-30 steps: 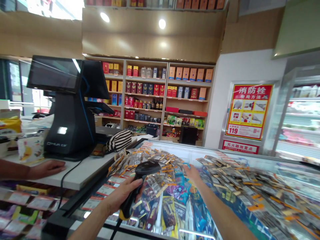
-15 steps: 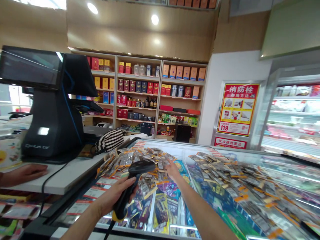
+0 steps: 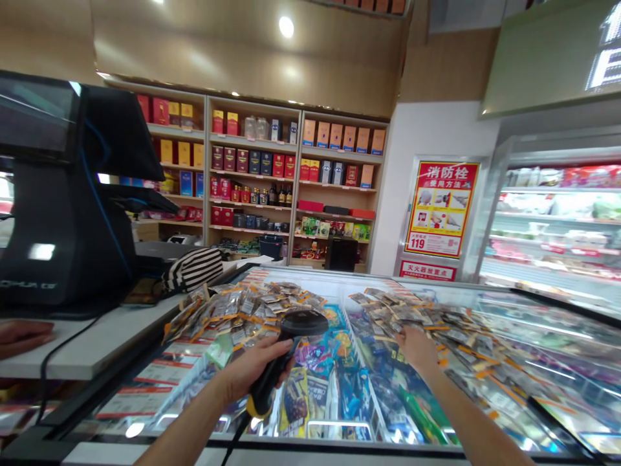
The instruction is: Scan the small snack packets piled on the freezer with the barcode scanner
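My left hand [image 3: 257, 369] is wrapped round the handle of a black and yellow barcode scanner [image 3: 276, 353], whose head points forward over the glass. A cord runs down from its handle. My right hand [image 3: 416, 348] is at the near edge of the right-hand pile of small packets [image 3: 466, 336], its fingers closed on a small packet [image 3: 398, 327]; the fingertips are partly hidden. On the left part of the glass lies another pile of small packets [image 3: 252, 304] with orange edges, behind the scanner. Both piles rest on a glass-topped freezer [image 3: 334, 294].
At left, a black checkout terminal [image 3: 63, 226] and a striped pouch [image 3: 194, 268] stand on a white counter [image 3: 87, 356]. Another person's hand [image 3: 24, 336] rests there. Coloured bags [image 3: 310, 395] show under the glass. Behind are shelves of boxes [image 3: 252, 162] and a lit fridge [image 3: 557, 220].
My right hand has moved from the left pile to the right pile. The scanner in my left hand has shifted slightly right. The view has turned a little to the right.
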Available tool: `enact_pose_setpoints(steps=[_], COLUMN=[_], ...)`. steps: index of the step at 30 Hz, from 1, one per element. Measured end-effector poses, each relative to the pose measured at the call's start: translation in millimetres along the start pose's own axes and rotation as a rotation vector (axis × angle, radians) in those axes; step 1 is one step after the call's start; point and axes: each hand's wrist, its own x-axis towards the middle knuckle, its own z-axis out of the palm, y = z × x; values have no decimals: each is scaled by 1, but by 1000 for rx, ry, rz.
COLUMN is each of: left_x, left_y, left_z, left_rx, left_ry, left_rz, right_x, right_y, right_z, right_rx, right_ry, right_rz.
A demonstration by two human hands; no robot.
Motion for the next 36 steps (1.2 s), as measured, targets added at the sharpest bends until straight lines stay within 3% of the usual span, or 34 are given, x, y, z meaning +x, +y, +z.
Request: enact_pose_setpoints(steps=[4,12,15,18,22,28,36], left_x=[3,4,3,2,1,-5,-8], left_y=[-3,-1,-1,0,0,-1,7], left_z=[4,3,2,2,5,4,9], left_rx=[14,2,-6,-9,-19,-21,24], left_ry=[-21,-35,-46,-63,-79,-115,-143], left_rz=[15,14,16,16,11,1,19], right_x=[-4,-9,-14,-19,-21,-10,-6], right_y=[5,-15,-20,-24,-35,-52,-58], right_z=[5,-2,-8,-16,-24,-18,-18], right_rx=[32,58,114,264,348,242,240], right_ry=[-73,-80,-90,-115,40,231,297], right_rz=[48,16,-20,-152,-365,-384,-420])
